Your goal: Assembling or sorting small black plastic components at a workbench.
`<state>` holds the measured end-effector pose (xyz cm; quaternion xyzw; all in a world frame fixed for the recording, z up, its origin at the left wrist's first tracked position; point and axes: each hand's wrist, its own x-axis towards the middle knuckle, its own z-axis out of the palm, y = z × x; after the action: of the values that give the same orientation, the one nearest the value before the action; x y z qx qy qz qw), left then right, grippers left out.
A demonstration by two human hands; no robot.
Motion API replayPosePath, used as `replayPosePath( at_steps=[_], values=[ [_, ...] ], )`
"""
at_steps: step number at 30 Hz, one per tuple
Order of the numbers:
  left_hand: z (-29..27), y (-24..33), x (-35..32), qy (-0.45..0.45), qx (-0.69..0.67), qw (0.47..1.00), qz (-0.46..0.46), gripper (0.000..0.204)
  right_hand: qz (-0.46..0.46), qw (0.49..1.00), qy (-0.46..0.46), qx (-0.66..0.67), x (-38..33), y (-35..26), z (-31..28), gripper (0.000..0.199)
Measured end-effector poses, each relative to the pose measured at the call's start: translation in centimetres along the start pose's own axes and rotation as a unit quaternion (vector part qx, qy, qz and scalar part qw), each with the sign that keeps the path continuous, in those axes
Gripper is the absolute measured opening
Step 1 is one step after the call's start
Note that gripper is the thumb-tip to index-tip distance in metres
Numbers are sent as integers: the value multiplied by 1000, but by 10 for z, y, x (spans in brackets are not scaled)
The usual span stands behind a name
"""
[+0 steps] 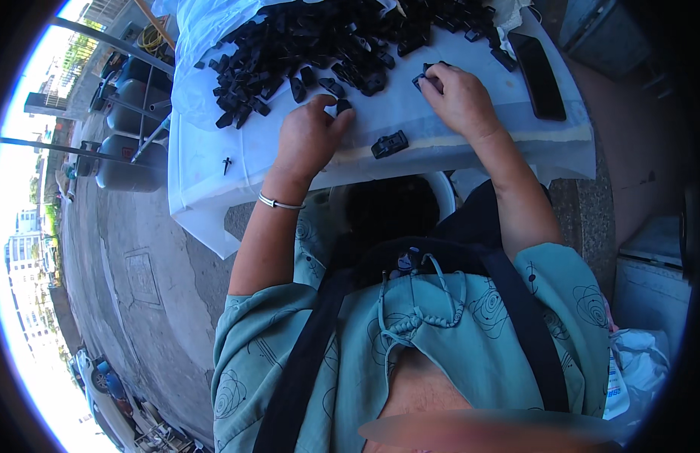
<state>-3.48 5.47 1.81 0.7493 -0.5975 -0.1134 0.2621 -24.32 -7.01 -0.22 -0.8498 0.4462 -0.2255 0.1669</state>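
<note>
Small black plastic parts (pixel 289 45) lie in a big heap across the far half of the white-covered table (pixel 267 155). At the near edge of the heap, my left hand (pixel 308 136) is closed with thumb and fingers round a black plastic part (pixel 342 107). To its right, my right hand (pixel 461 97) grips another black plastic part (pixel 420 78), mostly covered by the fingers. Between the hands, closer to me, a larger black plastic piece (pixel 390 144) rests near the table's front edge. A tiny black piece (pixel 227 165) lies apart on the left.
A dark phone (pixel 537 75) lies at the table's right side. Below the front edge, between my legs, stands a white-rimmed bucket (pixel 445 195) with dark contents. Clear plastic sheeting (pixel 187 64) borders the heap. Grey tanks (pixel 127 164) stand left of the table.
</note>
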Motion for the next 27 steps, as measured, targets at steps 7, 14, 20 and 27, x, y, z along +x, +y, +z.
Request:
replayPosePath(
  at_steps=[7, 14, 20, 27],
  values=[
    [-14, -9, 1, 39, 70, 981, 174, 24, -128, 990, 46, 28, -6, 17, -1, 20],
    [9, -14, 8, -48, -30, 980, 190, 44, -235, 970, 19, 55, -10, 0, 5, 35],
    [22, -2, 5, -7, -126, 983, 136, 46, -251, 953, 13, 170, -16, -27, 23, 29],
    [25, -7, 6, 5, -121, 982, 144, 46, -310, 945, 89, 61, -25, -32, 25, 24]
  ],
)
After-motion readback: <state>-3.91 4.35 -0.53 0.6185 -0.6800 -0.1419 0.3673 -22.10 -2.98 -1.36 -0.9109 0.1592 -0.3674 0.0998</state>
